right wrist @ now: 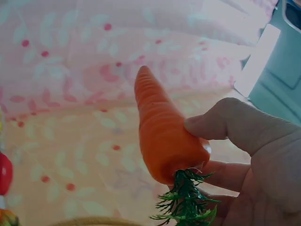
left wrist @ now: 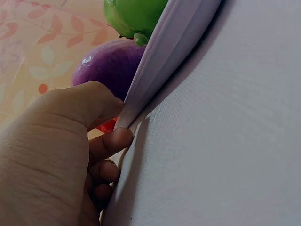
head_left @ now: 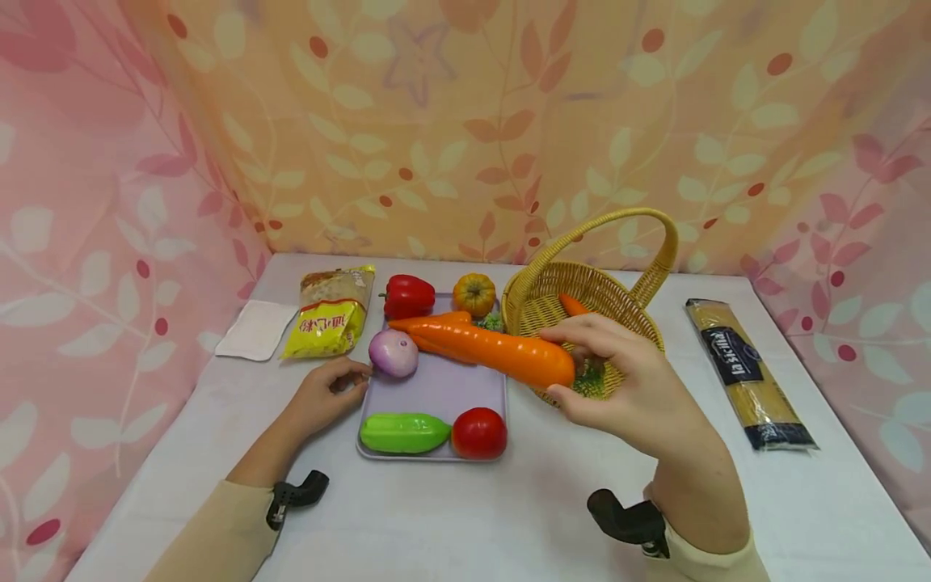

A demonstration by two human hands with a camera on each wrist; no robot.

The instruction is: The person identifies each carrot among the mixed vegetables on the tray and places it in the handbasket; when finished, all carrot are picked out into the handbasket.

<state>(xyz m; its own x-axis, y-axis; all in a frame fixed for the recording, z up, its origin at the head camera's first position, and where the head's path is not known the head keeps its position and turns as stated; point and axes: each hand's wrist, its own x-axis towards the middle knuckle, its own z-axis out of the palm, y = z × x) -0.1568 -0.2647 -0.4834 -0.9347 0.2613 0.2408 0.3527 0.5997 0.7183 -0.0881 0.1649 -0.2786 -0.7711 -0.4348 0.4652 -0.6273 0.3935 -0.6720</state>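
My right hand (head_left: 633, 380) holds an orange carrot (head_left: 509, 356) by its thick end, thumb on one side and fingers on the other. Its green leafy top (right wrist: 186, 197) hangs by the palm in the right wrist view. The carrot's tip points left over the lilac tray (head_left: 436, 396). My left hand (head_left: 330, 396) pinches the tray's left rim between thumb and forefinger, close to a purple onion (head_left: 393, 353). Also on the tray are a red bell pepper (head_left: 409, 297), a small pumpkin (head_left: 474, 294), more orange carrot (head_left: 454, 352) under the held one, a green ridged vegetable (head_left: 404, 432) and a tomato (head_left: 479, 433).
A wicker basket (head_left: 647, 319) with a tall handle stands right of the tray, an orange tip (head_left: 573, 305) showing inside. Packaged pasta (head_left: 749, 372) lies far right. A yellow food bag (head_left: 330, 314) and a white cloth (head_left: 256, 330) lie left. Floral curtains surround the table.
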